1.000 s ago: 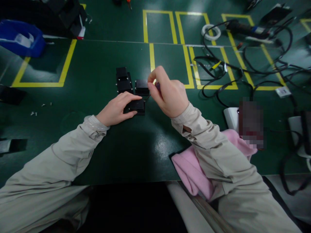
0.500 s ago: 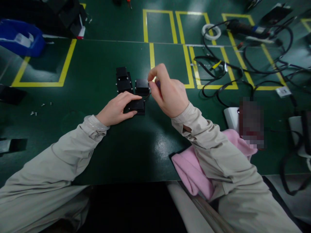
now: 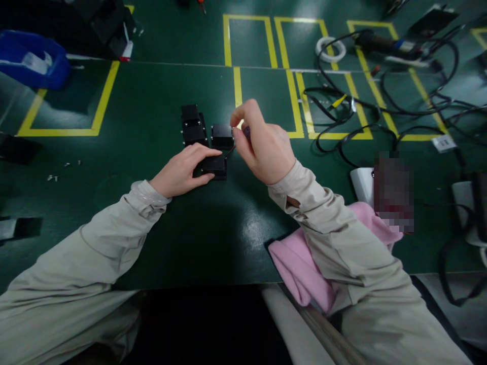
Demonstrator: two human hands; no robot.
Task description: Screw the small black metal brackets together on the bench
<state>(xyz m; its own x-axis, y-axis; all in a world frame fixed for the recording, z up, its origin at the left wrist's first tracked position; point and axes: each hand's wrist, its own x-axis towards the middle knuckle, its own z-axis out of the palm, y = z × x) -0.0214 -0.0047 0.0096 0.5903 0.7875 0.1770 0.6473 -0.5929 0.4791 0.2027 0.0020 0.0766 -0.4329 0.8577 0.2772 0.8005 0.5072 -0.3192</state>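
The left hand [image 3: 185, 170] lay near the middle of the picture, and its thumb and pointing finger held a small black box [image 3: 215, 165] from two sides. The box sat flat on the green table [image 3: 182, 243], a bit left of the middle of the frame. Just to its right was the right hand [image 3: 266, 147], with its thumb and fingers pinched close around a thin tool [image 3: 230, 151]. Most of the tool was hidden, but its dark stick poked down and left toward the top right corner of the box. I could not tell if the tip touched a screw there. Another black box [image 3: 222, 134] sat just above the held one in the picture, and more black boxes [image 3: 193, 126] stood close together a little to the left of that. Some tiny screws [image 3: 52, 178] lay at the left side of the frame. A blue bin [image 3: 57, 66] was in the upper left, black cords [image 3: 342, 91] curled in the upper right, and a pink cloth [image 3: 292, 258] lay at the lower right, partly under the right sleeve [image 3: 335, 223].
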